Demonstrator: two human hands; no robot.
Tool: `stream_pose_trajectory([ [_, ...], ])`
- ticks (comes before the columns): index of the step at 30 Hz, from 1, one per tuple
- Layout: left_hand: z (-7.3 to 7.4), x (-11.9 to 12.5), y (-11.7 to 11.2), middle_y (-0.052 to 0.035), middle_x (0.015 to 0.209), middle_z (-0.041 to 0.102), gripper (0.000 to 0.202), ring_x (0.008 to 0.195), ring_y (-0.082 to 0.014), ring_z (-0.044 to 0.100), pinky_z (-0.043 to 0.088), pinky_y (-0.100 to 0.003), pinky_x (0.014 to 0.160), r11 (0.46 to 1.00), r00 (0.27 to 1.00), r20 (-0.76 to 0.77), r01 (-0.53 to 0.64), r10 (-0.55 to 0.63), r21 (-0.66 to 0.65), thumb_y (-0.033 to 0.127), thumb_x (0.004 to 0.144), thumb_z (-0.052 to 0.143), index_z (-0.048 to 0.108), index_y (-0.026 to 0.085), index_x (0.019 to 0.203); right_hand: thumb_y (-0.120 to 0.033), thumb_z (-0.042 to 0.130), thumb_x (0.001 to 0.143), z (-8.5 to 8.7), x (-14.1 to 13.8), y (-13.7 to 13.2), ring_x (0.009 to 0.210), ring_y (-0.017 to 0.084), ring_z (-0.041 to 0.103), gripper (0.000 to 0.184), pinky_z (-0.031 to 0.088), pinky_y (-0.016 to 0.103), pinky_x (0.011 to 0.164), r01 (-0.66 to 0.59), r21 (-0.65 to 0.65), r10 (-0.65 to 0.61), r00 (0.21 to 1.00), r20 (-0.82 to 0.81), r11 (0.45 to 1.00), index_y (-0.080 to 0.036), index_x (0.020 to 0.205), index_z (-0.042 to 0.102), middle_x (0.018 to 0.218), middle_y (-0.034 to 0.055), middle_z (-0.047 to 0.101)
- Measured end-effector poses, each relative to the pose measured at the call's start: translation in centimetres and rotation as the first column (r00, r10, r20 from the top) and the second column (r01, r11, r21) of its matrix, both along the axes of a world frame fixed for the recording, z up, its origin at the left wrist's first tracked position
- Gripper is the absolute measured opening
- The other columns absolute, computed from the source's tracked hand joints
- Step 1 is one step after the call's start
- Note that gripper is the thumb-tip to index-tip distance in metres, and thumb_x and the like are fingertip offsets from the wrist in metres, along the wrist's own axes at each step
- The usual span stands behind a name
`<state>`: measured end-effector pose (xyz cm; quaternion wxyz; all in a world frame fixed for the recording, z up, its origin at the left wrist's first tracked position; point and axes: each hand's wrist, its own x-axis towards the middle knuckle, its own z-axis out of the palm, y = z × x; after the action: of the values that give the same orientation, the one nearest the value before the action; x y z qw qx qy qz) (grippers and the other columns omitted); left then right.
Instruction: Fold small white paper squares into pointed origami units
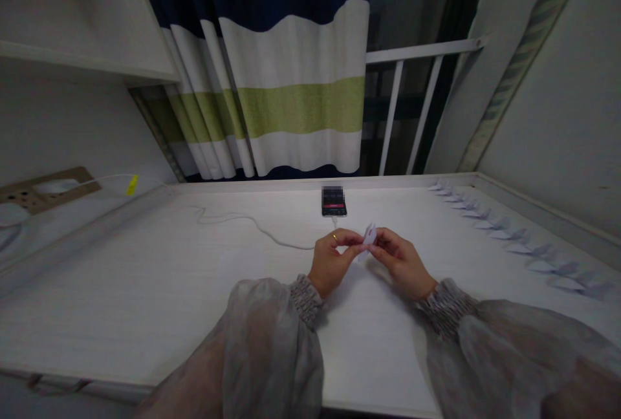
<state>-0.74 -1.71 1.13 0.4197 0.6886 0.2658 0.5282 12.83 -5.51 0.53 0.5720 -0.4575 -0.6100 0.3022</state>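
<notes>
My left hand (332, 260) and my right hand (400, 260) meet over the middle of a white table (160, 277). Both pinch a small piece of pale folded paper (369, 235) between fingertips and thumbs, held a little above the tabletop. A ring shows on a finger of the left hand. Sheer grey sleeves cover both forearms.
A phone (334, 201) lies just beyond the hands, its white cable (242, 218) running left to a wall socket panel (43, 187). A row of several folded paper pieces (514, 235) lines the table's right edge. Striped curtain (291, 83) and a white railing (417, 83) stand behind.
</notes>
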Motion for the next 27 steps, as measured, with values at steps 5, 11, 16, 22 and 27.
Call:
stream_pose_trajectory([
  [5,-0.1,0.0,0.3,-0.0016,0.068,0.063,0.008,0.066,-0.012,0.057,0.046,-0.026,0.07,0.997,0.999,0.001,0.042,-0.042,-0.063,0.021,0.063,0.065,0.062,0.015,0.067,-0.03,0.055,0.07,-0.1,0.1,0.1,0.069,0.015,0.05,0.013,0.041,0.029,0.067,-0.008,-0.008,0.008,1.0,0.002,1.0,-0.019,0.076,0.052,0.068,-0.0014,0.049],
  [11,-0.5,0.0,0.7,0.0002,0.069,0.059,0.011,0.067,-0.0096,0.054,0.043,-0.024,0.07,0.987,0.991,0.066,0.125,-0.119,-0.102,0.017,0.063,0.064,0.058,0.014,0.072,-0.027,0.056,0.069,0.0,0.2,0.1,0.069,0.015,0.051,0.011,0.04,0.029,0.066,-0.02,0.004,0.02,1.0,0.007,1.0,-0.018,0.077,0.055,0.07,-0.0001,0.053],
  [16,-0.7,0.1,0.9,0.0016,0.067,0.055,0.028,0.063,-0.0085,0.051,0.041,-0.023,0.066,0.953,0.973,0.093,0.227,-0.212,-0.202,0.016,0.064,0.062,0.055,0.015,0.091,-0.026,0.056,0.068,0.0,0.3,0.2,0.069,0.015,0.051,0.01,0.041,0.029,0.066,-0.042,-0.017,0.042,0.999,0.008,0.999,-0.018,0.075,0.056,0.068,-0.0004,0.054],
  [22,-0.9,0.1,1.2,-0.0028,0.075,0.059,0.009,0.072,-0.0121,0.053,0.041,-0.026,0.074,0.983,0.99,0.018,0.14,-0.138,-0.115,0.016,0.065,0.061,0.06,0.013,0.073,-0.026,0.056,0.067,0.0,0.0,0.1,0.063,0.013,0.048,0.01,0.039,0.028,0.063,0.026,-0.007,-0.026,0.999,0.026,1.0,-0.018,0.074,0.056,0.065,-0.0015,0.052],
  [27,-1.1,0.4,1.2,-0.0023,0.071,0.062,0.01,0.067,-0.0121,0.055,0.043,-0.026,0.07,0.955,0.984,0.073,0.176,-0.163,-0.24,0.017,0.064,0.061,0.06,0.013,0.073,-0.025,0.057,0.067,0.2,-0.4,-0.1,0.063,0.013,0.048,0.009,0.038,0.027,0.063,0.105,0.012,-0.106,0.994,0.032,0.994,-0.018,0.071,0.057,0.064,-0.0015,0.054],
])
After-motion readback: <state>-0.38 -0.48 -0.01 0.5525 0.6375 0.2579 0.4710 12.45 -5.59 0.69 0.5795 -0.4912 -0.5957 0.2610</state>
